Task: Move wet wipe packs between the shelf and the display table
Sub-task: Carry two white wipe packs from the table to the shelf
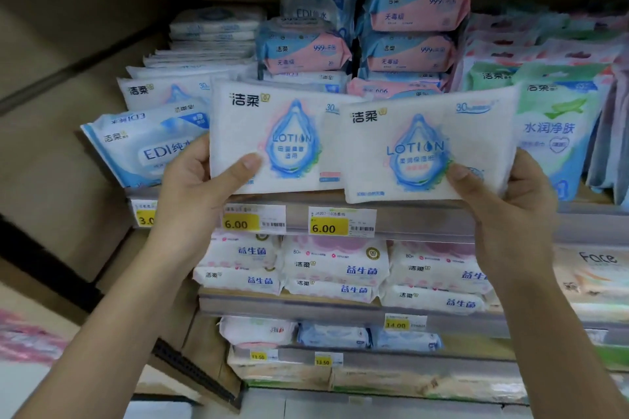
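Two white wipe packs with a blue drop and the word LOTION are held up in front of the shelf (408, 218). My left hand (200, 180) grips the left pack (272, 133) at its lower left corner, thumb on the front. My right hand (503, 190) grips the right pack (425, 146) at its lower right corner. The right pack overlaps the left pack's right edge. Both packs hover at the shelf's front edge, above the yellow 6.00 price tags (328, 226).
The shelf behind carries stacks of blue-and-pink packs (408, 51), a blue EDI pack (143, 146) on the left and green packs (558, 126) on the right. Lower shelves hold white and pink packs (337, 269). Cardboard boxes (61, 78) stand to the left.
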`<state>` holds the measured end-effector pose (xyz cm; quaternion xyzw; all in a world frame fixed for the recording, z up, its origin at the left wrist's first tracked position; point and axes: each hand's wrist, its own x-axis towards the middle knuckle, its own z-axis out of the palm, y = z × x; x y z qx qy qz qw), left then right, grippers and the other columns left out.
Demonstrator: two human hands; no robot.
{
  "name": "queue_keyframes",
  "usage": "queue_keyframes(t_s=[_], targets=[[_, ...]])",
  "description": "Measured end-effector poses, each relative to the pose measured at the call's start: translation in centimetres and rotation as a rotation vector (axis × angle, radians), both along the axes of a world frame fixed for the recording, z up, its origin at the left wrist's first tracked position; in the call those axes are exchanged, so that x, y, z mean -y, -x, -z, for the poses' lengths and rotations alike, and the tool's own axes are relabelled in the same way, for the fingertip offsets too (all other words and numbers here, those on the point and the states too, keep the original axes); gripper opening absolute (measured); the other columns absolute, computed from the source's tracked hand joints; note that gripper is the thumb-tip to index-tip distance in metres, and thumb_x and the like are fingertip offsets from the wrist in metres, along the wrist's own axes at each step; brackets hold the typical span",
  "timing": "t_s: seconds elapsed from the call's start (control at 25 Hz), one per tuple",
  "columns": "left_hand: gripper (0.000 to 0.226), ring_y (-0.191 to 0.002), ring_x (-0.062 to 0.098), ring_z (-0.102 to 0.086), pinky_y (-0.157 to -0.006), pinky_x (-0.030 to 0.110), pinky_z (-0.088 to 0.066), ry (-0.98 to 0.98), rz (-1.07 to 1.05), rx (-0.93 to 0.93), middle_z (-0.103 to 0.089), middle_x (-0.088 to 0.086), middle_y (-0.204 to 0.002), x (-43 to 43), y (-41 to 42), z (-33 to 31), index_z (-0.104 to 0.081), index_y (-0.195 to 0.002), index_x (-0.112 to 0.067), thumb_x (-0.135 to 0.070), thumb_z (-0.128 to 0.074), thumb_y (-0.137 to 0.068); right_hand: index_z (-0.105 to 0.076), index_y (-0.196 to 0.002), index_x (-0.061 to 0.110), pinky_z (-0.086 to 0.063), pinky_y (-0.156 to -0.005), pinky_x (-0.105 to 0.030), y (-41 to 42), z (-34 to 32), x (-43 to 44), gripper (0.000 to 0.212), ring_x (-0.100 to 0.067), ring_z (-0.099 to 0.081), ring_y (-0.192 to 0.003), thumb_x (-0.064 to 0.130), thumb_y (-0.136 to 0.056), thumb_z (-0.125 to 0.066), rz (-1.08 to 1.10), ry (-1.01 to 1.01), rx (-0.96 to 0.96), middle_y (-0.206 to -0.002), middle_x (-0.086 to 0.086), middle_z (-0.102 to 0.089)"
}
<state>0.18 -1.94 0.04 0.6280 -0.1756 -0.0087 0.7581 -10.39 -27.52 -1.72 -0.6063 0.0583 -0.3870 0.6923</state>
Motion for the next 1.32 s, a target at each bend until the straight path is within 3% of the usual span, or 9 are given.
queue_keyframes(t_s=[0.16,0.36,0.72,0.8,0.96,1.08,1.12,1.2,1.32], targets=[[0.044,-0.112,0.026,-0.063,-0.089,0.042,-0.054,0.057,-0.114,-0.022,-0.068,0.007,-0.118,-2.8,2.9,2.0,-0.059,-0.121,-0.010,-0.012,-0.065,-0.078,-0.062,-0.106,0.010,-0.055,-0.083,-0.032,-1.2,0.6,-1.4,0.046,-0.021,-0.068,-0.100,0.018,-0.063,-0.076,-0.122,-0.033,0.001,-0.098,0.002,-0.074],[0.034,-0.105,0.018,-0.066,-0.080,0.027,-0.056,0.031,-0.456,0.047,-0.072,-0.005,-0.108,-5.7,9.4,3.0,-0.062,-0.112,-0.015,-0.006,-0.061,-0.079,-0.063,-0.103,0.016,-0.057,-0.079,-0.031,-1.8,0.9,-3.5,0.038,-0.016,-0.069,-0.098,0.008,-0.067,-0.071,-0.373,-0.034,-0.025,-0.096,0.008,-0.075],[0.031,-0.091,0.018,-0.071,-0.071,0.026,-0.055,0.016,-1.049,-0.098,-0.075,-0.002,-0.096,-15.8,29.9,8.1,-0.070,-0.095,-0.024,-0.011,-0.077,-0.068,-0.068,-0.093,0.026,-0.057,-0.079,-0.034,1.9,3.3,-17.5,0.040,-0.016,-0.069,-0.097,0.028,-0.054,-0.079,-0.964,0.063,-0.158,-0.098,0.007,-0.074],[0.033,-0.088,0.017,-0.071,-0.071,0.026,-0.055,0.035,-1.189,-0.125,-0.075,-0.001,-0.095,-18.3,36.3,9.1,-0.069,-0.097,-0.019,-0.013,-0.080,-0.067,-0.069,-0.093,0.024,-0.058,-0.080,-0.035,4.4,4.0,-22.8,0.040,-0.018,-0.069,-0.097,0.025,-0.055,-0.078,-1.142,0.076,-0.205,-0.099,0.005,-0.074],[0.019,-0.063,0.008,-0.066,-0.056,0.019,-0.050,0.131,-1.483,-0.174,-0.074,-0.002,-0.082,-23.5,49.0,10.3,-0.062,-0.098,-0.007,-0.001,-0.066,-0.081,-0.070,-0.091,0.019,-0.058,-0.072,-0.030,11.9,4.7,-34.4,0.042,-0.016,-0.071,-0.089,0.023,-0.050,-0.078,-1.447,0.079,-0.298,-0.092,0.005,-0.075],[0.039,-0.090,0.033,-0.064,-0.073,0.047,-0.048,0.168,-1.658,-0.208,-0.069,0.018,-0.106,-27.8,59.5,11.1,-0.062,-0.110,-0.006,-0.013,-0.076,-0.074,-0.067,-0.090,0.018,-0.058,-0.067,-0.031,19.8,5.4,-43.0,0.035,-0.018,-0.072,-0.084,0.018,-0.056,-0.077,-1.649,0.127,-0.316,-0.088,0.002,-0.076],[0.041,-0.092,0.033,-0.066,-0.074,0.047,-0.053,0.186,-1.714,-0.218,-0.070,0.016,-0.106,-28.8,62.8,11.4,-0.062,-0.112,-0.006,-0.011,-0.076,-0.074,-0.066,-0.091,0.018,-0.059,-0.069,-0.034,22.6,5.8,-45.4,0.036,-0.020,-0.072,-0.086,0.017,-0.057,-0.077,-1.707,0.123,-0.332,-0.088,0.001,-0.076],[0.045,-0.091,0.023,-0.070,-0.069,0.031,-0.058,0.207,-1.825,-0.229,-0.074,0.005,-0.101,-30.2,68.6,11.5,-0.060,-0.116,-0.004,-0.009,-0.070,-0.073,-0.065,-0.095,0.015,-0.059,-0.074,-0.039,28.2,6.6,-50.0,0.044,-0.025,-0.071,-0.091,0.019,-0.053,-0.079,-1.825,0.115,-0.378,-0.091,-0.002,-0.075],[0.042,-0.097,0.021,-0.069,-0.074,0.025,-0.056,0.202,-1.962,-0.264,-0.073,0.004,-0.103,-31.9,75.6,12.2,-0.061,-0.115,-0.004,-0.009,-0.067,-0.073,-0.064,-0.096,0.012,-0.058,-0.069,-0.032,36.0,7.8,-56.1,0.048,-0.021,-0.071,-0.086,0.020,-0.050,-0.077,-1.982,0.145,-0.432,-0.086,0.002,-0.075]])
